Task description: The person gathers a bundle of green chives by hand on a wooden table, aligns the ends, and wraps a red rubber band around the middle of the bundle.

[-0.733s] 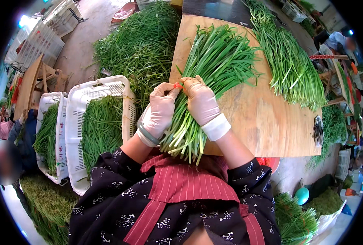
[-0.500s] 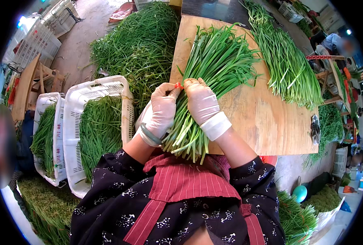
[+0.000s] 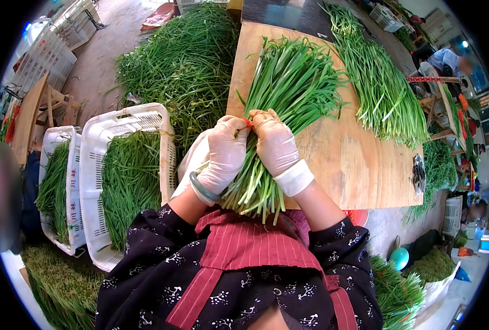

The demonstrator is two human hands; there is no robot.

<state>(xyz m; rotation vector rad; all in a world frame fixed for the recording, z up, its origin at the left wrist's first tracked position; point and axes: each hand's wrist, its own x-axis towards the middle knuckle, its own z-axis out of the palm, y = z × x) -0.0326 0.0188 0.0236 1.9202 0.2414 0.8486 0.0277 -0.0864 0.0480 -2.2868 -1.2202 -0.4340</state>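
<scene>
A thick bunch of green garlic chives (image 3: 302, 74) lies on the wooden board, its leaves spread away from me and its pale stem ends toward my apron. A thin red tie (image 3: 248, 122) shows at the middle of the bunch. White gloves cover both my hands. My left hand (image 3: 226, 149), with a green bangle at its wrist, is closed at the bunch's left side, pinching the tie between thumb and forefinger. On top of the stems my right hand (image 3: 275, 137) is closed too, its fingertips meeting at the tie. The tie's run under the bunch is hidden.
Loose chives (image 3: 384, 82) lie along the board's (image 3: 365, 176) right side. Left of me stand white plastic crates (image 3: 93, 181) filled with greens. A large heap of greens (image 3: 178, 66) covers the floor beyond them. A person (image 3: 445, 58) sits at the far right.
My left hand has shifted slightly right, toward my right hand. The right fingers have changed from lying over the stems to a pinch beside the left fingertips at the tie.
</scene>
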